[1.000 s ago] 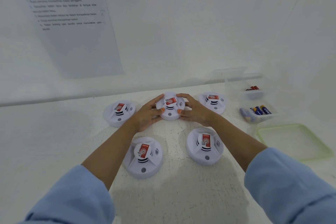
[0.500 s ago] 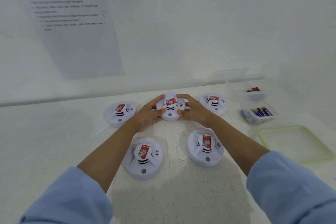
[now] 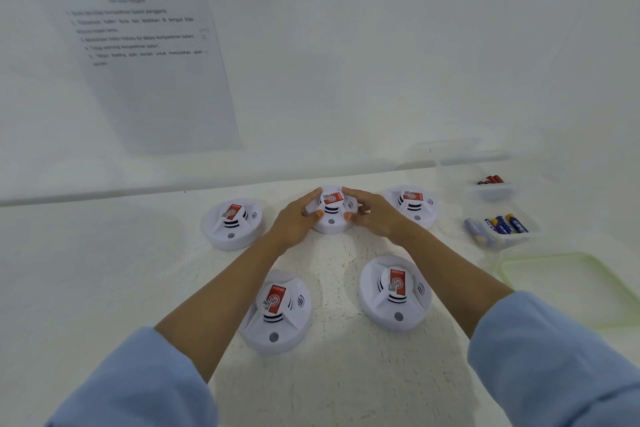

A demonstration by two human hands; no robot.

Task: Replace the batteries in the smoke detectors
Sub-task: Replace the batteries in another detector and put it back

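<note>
At centre frame, back row: middle detector (image 3: 331, 215), white round plastic disc, red label on its raised hub, lying face-up on the white surface (image 3: 346, 392). Left hand (image 3: 294, 222) and right hand (image 3: 375, 217) wrap its rim from either side, thumbs at the near edge, fingers over the far edge; each grip is closed on the housing.

Handling, as judged: light, rigid, hollow shell; smooth plastic, likely slippery under a dry grip; thin clips or twist-lock tabs may snap if forced. Best hold: the outer rim, opposing palms, not the hub or label. Battery bay is not visible; probably on the underside, so the unit needs turning over.

Other stock: four more detectors, one at left (image 3: 231, 224), one at right (image 3: 412, 206), two nearer in lower centre (image 3: 275, 312) (image 3: 394, 293), all face-up, apart from one another.

Right edge: clear tub with blue batteries (image 3: 505, 225); beyond it, tub with red batteries (image 3: 490, 179); green-rimmed lid (image 3: 568, 288) lying flat nearer.

Upper left: printed sheet (image 3: 138, 45) on the wall, text blurred.
</note>
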